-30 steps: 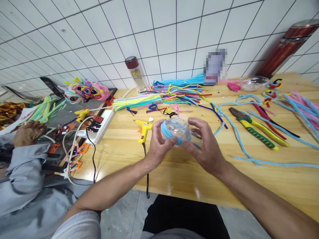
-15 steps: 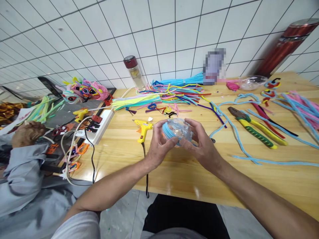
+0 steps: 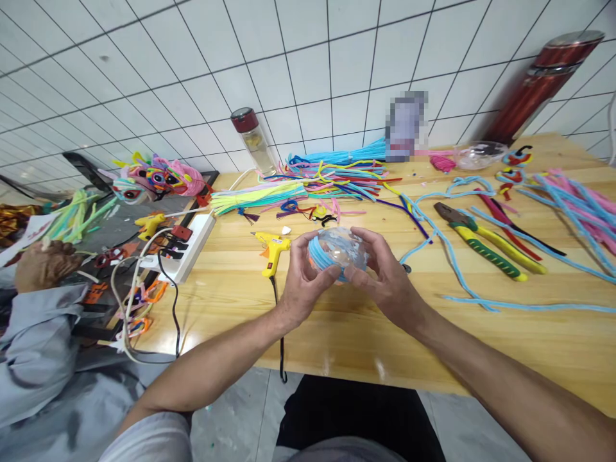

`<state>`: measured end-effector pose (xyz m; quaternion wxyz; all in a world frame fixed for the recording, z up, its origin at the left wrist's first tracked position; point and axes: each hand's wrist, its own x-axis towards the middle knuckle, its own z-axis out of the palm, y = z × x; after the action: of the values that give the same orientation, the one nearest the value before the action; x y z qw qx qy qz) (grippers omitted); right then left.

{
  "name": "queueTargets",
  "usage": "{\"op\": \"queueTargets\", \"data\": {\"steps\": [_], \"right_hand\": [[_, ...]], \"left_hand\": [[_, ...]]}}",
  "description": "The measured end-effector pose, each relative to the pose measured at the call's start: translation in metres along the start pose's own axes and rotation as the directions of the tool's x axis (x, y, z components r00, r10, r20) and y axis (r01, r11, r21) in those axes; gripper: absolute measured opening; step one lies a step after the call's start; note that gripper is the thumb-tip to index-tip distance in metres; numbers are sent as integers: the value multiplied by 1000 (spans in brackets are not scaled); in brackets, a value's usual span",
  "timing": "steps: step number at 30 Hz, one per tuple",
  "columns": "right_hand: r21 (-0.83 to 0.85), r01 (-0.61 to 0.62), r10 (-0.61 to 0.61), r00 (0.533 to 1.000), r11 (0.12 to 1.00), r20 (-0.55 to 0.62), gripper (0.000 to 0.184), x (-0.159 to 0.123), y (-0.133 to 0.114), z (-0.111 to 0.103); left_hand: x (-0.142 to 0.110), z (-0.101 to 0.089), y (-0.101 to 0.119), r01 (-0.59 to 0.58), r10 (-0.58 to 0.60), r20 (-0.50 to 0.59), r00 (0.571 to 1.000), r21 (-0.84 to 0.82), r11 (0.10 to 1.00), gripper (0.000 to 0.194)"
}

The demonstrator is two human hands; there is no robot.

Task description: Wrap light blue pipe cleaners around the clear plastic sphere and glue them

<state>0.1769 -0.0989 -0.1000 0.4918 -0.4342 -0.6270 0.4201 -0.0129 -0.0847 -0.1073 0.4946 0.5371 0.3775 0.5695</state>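
Observation:
Between my two hands is a clear plastic ball (image 3: 342,247), partly wrapped in blue pipe cleaner (image 3: 321,255) on its left side. My left hand (image 3: 307,273) grips the wrapped side, thumb in front and fingers behind. On the opposite side my right hand (image 3: 380,266) is closed around the bare, clear part, its thumb near the left thumb. A blue pipe cleaner (image 3: 445,247) trails over the table to the right of my right hand. Left of my left hand lies a yellow glue gun (image 3: 271,250), its black cord running off the table's front edge.
Pliers (image 3: 476,240) with green and yellow handles lie at the right. Pipe cleaner bundles (image 3: 308,186), a glass bottle (image 3: 253,141) and a red flask (image 3: 543,90) stand or lie along the wall. A power strip (image 3: 192,250) and a co-worker's hand (image 3: 48,264) are at the left.
The ball has turned slightly between my hands, and both hands keep hold of it. The whole view has shifted a little, so the table things appear further left.

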Motion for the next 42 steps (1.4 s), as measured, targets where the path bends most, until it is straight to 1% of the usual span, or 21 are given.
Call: {"op": "queueTargets", "data": {"steps": [8,15,18,22,27,32,37,42], "right_hand": [[-14,2,-2,1000,1000,6,69,-1,0,0],[-6,-11,11,1000,1000,2,69,-1,1,0],[-2,-19,19,1000,1000,9,70,-1,0,0],[23,-53,52,998,998,17,69,-1,-5,0],[30,-98,98,995,995,20,69,-2,-12,1],[26,-90,89,996,996,22,70,-1,-11,0],[31,-85,84,996,996,22,70,-1,-9,0],[29,-75,74,997,997,27,69,-1,-9,0]], "left_hand": [[-2,1,4,-24,24,15,1000,-14,1000,68],[-3,2,5,6,-5,15,1000,-15,1000,71],[-4,1,4,1,0,21,1000,-26,1000,70],[-5,1,3,-16,17,33,999,-23,1000,70],[-5,1,1,-37,36,54,998,18,999,72],[-6,0,0,-54,53,60,997,20,998,68],[-6,-1,-2,-63,61,56,997,38,997,69],[-6,-1,-4,-68,67,52,996,17,998,67]]}}
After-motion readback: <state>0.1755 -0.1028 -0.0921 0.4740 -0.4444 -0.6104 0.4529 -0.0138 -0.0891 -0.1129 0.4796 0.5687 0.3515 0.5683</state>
